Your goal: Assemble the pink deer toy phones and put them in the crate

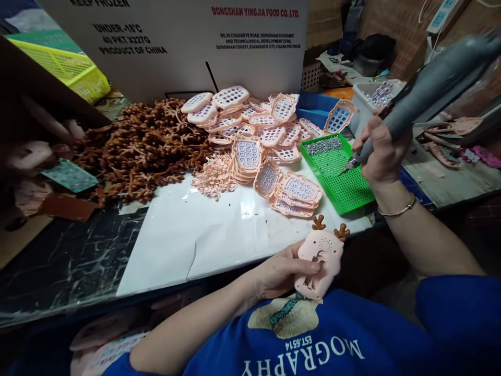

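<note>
My left hand [284, 269] grips a pink toy phone [326, 250] close to my body, thumb across its back. Two brown antlers stick up from the toy's top edge, and its battery compartment lies uncovered. In my right hand [381, 149] is a grey electric screwdriver [438, 78], its tip pointing down and left over a green perforated tray [348, 193]. Small silver screws [323, 146] fill the far end of that tray. Whether a screw sits on the tip is too small to tell.
Brown antler pieces [152, 146] form a large heap at the left, beside small pink parts [215, 175]. Pink shell halves [270, 120] are piled at the back before a white carton [188, 47]. A yellow basket [78, 73] stands far left. Another person's hand [58, 122] shows at left.
</note>
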Demonstrator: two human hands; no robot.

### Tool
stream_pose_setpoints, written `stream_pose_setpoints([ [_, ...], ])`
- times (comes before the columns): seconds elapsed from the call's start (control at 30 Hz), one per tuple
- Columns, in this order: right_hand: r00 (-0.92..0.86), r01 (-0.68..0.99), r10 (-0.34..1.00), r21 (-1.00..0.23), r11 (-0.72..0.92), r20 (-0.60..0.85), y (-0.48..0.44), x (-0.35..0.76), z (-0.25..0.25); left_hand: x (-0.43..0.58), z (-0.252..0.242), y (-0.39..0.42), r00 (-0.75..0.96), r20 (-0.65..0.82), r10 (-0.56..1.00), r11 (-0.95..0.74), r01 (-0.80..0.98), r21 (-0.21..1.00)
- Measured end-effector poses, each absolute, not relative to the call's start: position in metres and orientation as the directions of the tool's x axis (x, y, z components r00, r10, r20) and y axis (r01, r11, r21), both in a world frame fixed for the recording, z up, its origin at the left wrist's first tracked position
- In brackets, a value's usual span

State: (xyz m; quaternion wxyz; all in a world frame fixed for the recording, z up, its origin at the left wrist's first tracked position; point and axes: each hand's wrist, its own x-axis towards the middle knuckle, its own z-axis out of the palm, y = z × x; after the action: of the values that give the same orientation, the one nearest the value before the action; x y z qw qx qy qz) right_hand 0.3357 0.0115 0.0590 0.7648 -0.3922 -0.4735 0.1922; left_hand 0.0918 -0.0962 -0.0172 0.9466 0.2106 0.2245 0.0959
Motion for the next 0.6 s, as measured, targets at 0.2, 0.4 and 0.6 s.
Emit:
stream_pose_setpoints([
  [0.2,0.531,0.128,0.642,-0.801,0.584,0.553,0.040,0.354,0.028,0.094,-0.018,-0.092,0.851,-0.315,0.420,0.854,-0.253,0.455],
  [0.4,0.510,0.131,0.673,-0.822,0.555,0.536,0.048,0.353,0.017,0.090,-0.007,-0.081,0.672,-0.321,0.667,0.701,-0.421,0.576],
  [0.6,0.479,0.175,0.679,-0.819,0.547,0.556,0.047,0.352,0.018,0.089,-0.006,-0.077,0.557,-0.328,0.763,0.620,-0.489,0.613],
])
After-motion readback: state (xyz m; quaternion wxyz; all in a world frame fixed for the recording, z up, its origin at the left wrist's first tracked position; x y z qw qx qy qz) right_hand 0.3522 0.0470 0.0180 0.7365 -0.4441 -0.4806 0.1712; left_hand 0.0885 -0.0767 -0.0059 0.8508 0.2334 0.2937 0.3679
